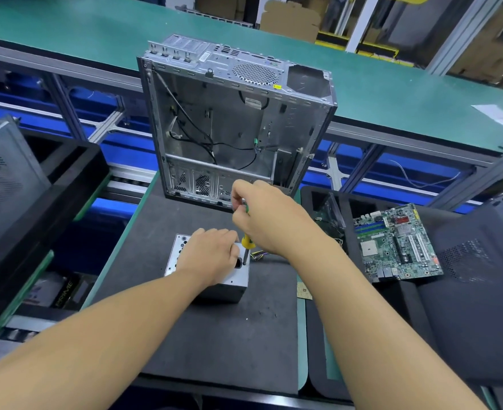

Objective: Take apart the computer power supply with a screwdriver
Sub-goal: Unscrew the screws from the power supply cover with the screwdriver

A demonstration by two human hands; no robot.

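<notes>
A grey metal power supply (229, 288) lies on the dark mat (214, 344) in the middle of the bench. My left hand (208, 255) lies on top of the power supply, fingers bent over its upper face near the right edge. My right hand (262, 217) grips the handle of a yellow and green screwdriver (247, 242), held upright. The shaft points down onto the power supply's top near its right edge, just right of my left fingers. A bundle of coloured wires (259, 255) comes out of the unit on its right side.
An empty silver computer case (235, 122) stands open behind the power supply. A green motherboard (398, 244) lies on a dark tray at the right. A small chip (305, 291) sits at the mat's right edge. Black case panels (4, 187) stand at the left.
</notes>
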